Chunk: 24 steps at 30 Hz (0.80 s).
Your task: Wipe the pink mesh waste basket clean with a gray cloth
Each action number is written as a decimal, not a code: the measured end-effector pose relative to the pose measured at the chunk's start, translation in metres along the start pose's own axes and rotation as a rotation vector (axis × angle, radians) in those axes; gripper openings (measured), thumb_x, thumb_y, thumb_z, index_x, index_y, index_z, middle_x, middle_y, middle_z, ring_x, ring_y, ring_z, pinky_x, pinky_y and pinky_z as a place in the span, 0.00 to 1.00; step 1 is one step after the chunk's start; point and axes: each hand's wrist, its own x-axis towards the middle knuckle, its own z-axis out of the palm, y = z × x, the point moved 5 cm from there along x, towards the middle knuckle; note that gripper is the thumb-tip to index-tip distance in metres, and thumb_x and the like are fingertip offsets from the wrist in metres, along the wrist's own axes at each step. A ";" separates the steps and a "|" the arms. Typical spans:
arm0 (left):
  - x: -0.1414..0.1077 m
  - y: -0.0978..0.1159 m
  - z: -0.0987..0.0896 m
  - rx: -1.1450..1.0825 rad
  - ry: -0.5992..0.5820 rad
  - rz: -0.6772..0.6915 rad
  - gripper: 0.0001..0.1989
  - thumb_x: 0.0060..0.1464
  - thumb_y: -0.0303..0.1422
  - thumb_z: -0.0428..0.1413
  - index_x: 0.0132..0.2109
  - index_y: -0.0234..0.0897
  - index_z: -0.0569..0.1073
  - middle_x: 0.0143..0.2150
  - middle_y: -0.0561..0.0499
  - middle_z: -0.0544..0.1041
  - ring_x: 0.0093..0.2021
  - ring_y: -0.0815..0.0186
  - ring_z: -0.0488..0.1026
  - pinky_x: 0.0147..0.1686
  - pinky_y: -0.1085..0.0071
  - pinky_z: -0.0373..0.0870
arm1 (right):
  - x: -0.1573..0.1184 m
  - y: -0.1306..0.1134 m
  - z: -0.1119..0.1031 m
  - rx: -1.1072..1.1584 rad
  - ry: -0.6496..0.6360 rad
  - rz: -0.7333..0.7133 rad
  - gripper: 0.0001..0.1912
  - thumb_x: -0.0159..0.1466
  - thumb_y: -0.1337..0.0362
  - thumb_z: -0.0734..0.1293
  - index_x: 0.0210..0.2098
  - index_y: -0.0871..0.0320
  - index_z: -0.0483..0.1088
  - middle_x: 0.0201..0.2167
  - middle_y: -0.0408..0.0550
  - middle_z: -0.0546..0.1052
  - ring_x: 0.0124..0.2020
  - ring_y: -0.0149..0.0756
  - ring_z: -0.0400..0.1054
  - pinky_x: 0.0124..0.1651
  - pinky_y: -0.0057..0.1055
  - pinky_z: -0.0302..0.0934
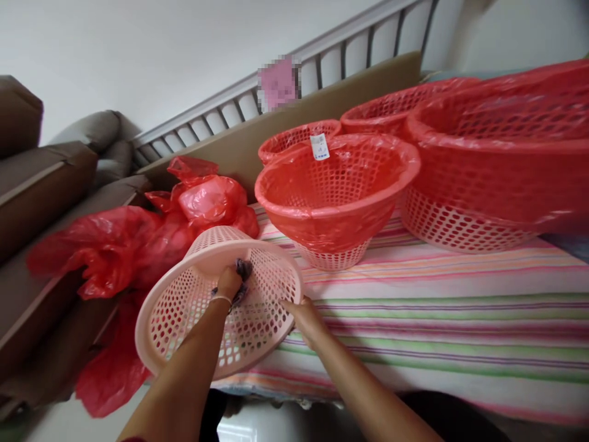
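A pale pink perforated basket (181,301) lies tipped on its side, its opening toward me, on a striped cloth (414,307). Inside it, my left hand (229,283) is closed around a dark patterned cloth (243,269), close to the basket's bottom. A band circles that wrist. My right hand (304,313) grips the basket's rim on the right, fingers inside and the rest of the hand outside. Just beyond stands a basket lined with a red plastic bag (322,227), a white label (319,147) at its rim.
More red-lined baskets (497,178) stand at the back and right. Red plastic bags (211,199) are heaped on the left, beside brown cushioned furniture (46,178). A beige board (381,77) and a white railing (359,52) run behind.
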 end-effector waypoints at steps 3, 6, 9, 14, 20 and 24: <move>-0.034 0.009 0.006 -0.028 -0.038 0.032 0.13 0.59 0.35 0.54 0.48 0.34 0.71 0.47 0.46 0.74 0.45 0.61 0.73 0.45 0.59 0.71 | 0.000 0.001 0.000 0.052 0.008 0.007 0.22 0.45 0.60 0.72 0.39 0.60 0.74 0.30 0.48 0.80 0.32 0.42 0.74 0.35 0.35 0.66; -0.093 0.023 0.010 -0.064 -0.048 0.102 0.10 0.56 0.27 0.53 0.45 0.30 0.73 0.46 0.40 0.75 0.48 0.58 0.72 0.49 0.63 0.67 | -0.001 0.001 0.001 0.080 0.007 0.018 0.25 0.43 0.59 0.73 0.41 0.60 0.73 0.31 0.48 0.80 0.34 0.43 0.74 0.36 0.36 0.66; -0.155 0.040 0.013 -0.120 -0.081 0.229 0.15 0.50 0.22 0.52 0.46 0.34 0.73 0.47 0.44 0.75 0.49 0.61 0.71 0.51 0.70 0.64 | -0.005 -0.001 0.001 0.096 0.014 -0.028 0.24 0.44 0.59 0.73 0.40 0.60 0.72 0.32 0.48 0.80 0.35 0.42 0.73 0.39 0.34 0.65; -0.188 0.049 0.009 -0.171 -0.080 0.322 0.16 0.47 0.20 0.50 0.42 0.36 0.74 0.42 0.47 0.76 0.44 0.64 0.72 0.47 0.74 0.65 | -0.013 -0.006 0.003 0.110 0.000 -0.052 0.23 0.44 0.59 0.74 0.38 0.61 0.73 0.30 0.48 0.80 0.32 0.40 0.73 0.38 0.35 0.65; -0.113 0.043 0.009 -0.140 0.075 0.157 0.10 0.54 0.23 0.51 0.42 0.32 0.74 0.43 0.44 0.75 0.45 0.62 0.72 0.48 0.66 0.66 | -0.013 -0.007 0.003 0.129 -0.046 -0.002 0.26 0.42 0.58 0.75 0.40 0.60 0.73 0.30 0.49 0.80 0.35 0.45 0.74 0.40 0.39 0.67; -0.051 0.034 0.005 -0.112 0.167 0.043 0.12 0.59 0.35 0.54 0.47 0.34 0.71 0.48 0.47 0.74 0.47 0.61 0.72 0.47 0.57 0.70 | -0.007 0.001 0.001 0.107 -0.035 0.000 0.26 0.43 0.57 0.75 0.41 0.61 0.73 0.31 0.51 0.80 0.36 0.46 0.75 0.39 0.39 0.67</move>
